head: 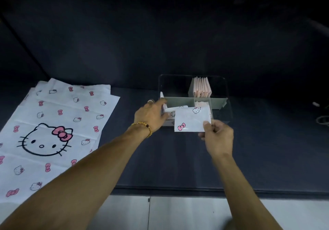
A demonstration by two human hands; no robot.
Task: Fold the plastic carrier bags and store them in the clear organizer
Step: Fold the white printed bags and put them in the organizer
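Clear organizer (224, 94) holds pink folded bags (201, 87); right hand (218, 136) pinches a folded bag (191, 121), left hand (153, 115) grips stored ones.

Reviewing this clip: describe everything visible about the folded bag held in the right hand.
The folded bag is a small white rectangular packet of thin plastic, printed with a pink bow at its lower left and a cat face near its top right. The right hand pinches its lower right corner between thumb and fingers, holding it upright and roughly flat to the camera in front of the clear organizer, covering part of the near compartment. Whether it touches the organizer cannot be told.
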